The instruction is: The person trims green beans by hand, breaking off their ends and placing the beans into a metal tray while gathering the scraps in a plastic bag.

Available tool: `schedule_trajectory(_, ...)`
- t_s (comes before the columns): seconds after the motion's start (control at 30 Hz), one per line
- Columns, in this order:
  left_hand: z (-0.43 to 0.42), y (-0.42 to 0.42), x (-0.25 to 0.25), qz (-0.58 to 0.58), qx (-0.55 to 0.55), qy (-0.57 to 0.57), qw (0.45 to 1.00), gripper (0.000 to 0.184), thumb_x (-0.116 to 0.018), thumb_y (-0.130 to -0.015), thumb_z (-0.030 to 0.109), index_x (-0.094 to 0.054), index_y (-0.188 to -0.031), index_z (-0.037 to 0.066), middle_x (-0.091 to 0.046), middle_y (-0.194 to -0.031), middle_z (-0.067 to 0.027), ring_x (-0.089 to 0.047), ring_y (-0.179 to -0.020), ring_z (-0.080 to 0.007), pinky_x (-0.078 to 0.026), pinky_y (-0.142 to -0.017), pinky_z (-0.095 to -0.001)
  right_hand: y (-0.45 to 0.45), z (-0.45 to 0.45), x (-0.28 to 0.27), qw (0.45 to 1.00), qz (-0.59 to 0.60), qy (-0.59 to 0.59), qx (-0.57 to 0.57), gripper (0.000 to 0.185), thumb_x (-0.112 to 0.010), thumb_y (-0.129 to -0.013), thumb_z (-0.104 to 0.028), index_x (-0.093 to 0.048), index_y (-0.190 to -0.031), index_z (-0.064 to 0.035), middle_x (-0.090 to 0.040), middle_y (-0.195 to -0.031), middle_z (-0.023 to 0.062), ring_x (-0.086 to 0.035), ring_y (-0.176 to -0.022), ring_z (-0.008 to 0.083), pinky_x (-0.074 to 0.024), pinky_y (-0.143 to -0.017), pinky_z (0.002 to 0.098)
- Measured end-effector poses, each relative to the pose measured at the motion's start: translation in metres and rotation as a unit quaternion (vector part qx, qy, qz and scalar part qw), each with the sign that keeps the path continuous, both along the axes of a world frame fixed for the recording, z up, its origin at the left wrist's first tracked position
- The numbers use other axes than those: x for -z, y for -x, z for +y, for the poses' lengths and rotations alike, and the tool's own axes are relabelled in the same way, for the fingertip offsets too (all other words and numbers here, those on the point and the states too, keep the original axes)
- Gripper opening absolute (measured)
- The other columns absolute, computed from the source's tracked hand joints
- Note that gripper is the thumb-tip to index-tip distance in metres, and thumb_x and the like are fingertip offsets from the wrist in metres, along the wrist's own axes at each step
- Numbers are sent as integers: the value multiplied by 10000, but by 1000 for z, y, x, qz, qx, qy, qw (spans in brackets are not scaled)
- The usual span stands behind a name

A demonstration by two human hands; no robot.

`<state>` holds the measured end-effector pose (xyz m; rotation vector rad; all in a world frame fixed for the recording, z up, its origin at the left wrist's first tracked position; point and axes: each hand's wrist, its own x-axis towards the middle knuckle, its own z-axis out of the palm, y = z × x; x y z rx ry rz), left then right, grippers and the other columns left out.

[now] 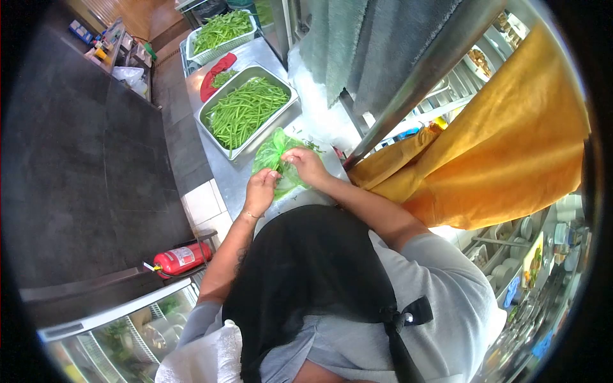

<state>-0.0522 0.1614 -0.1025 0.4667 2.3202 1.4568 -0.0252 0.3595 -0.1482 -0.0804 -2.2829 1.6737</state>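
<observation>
A thin green plastic bag (pixel 271 148) lies gathered over the near end of the metal table. My left hand (pixel 260 191), with a bracelet at the wrist, pinches it from the near left. From the right, my right hand (pixel 306 165) pinches the same bag, fingertips close to those of the left. What the bag contains is hard to make out. Just beyond it stands a metal pan (pixel 271 130) filled with long green beans (pixel 248 112). Small green scraps (pixel 313 146) lie beside the bag on the right.
Past the pan are a red cloth (pixel 217 75) and a white basket (pixel 223 48) of green pods. An orange cloth (pixel 485 140) and grey towels (pixel 383 51) hang by a metal rail on the right. A fire extinguisher (pixel 183 259) is at lower left.
</observation>
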Motion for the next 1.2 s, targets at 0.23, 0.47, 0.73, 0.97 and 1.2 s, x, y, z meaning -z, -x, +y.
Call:
schedule_trajectory(0.23, -4, -1, 9, 45, 23, 41, 998, 236, -629, -1036, 187, -747, -954, 0, -676, -737, -119, -632, -669, -201, -519, -670, -372, 7, 7, -15, 991, -17, 28, -128, 146, -733, -979, -155, -757, -996, -13, -746, -951, 102, -698, -891, 196, -541, -793, 348)
schedule_trajectory(0.47, 4, 2, 10, -154, -28, -68, 985, 203, -613, -1083, 216, -705, -1012, 50, -728, -840, -50, -648, -726, -172, -528, -728, -340, 22, 4, -7, 973, -133, 182, -42, 163, -727, -1002, -172, -754, -1059, -22, -747, -934, 74, -686, -844, 161, -551, -799, 339)
schedule_trajectory(0.73, 0, 28, -15, -238, -164, -464, 837, 213, -586, -1115, 304, -561, -1234, 128, -680, -1222, -82, -637, -1085, -204, -513, -973, -391, 7, -25, -26, 953, -120, 151, -231, 203, -761, -992, -200, -777, -1041, -4, -778, -892, 65, -714, -822, 133, -570, -770, 302)
schedule_trajectory(0.97, 0, 30, -19, -230, -199, -514, 802, 183, -571, -1125, 274, -579, -1186, 101, -711, -1210, -116, -683, -1031, -206, -551, -944, -377, 5, -25, -24, 938, -181, 248, -159, 169, -726, -1002, -144, -757, -1037, 19, -758, -869, 74, -719, -779, 154, -597, -737, 343)
schedule_trajectory(1.2, 8, 26, -7, -168, -222, -453, 847, 169, -538, -1137, 239, -562, -1167, 74, -714, -1246, -168, -692, -1041, -226, -552, -977, -389, 2, -20, -19, 875, -54, -443, -187, 173, -747, -927, -170, -767, -1031, -33, -761, -871, 134, -728, -778, 259, -598, -788, 386)
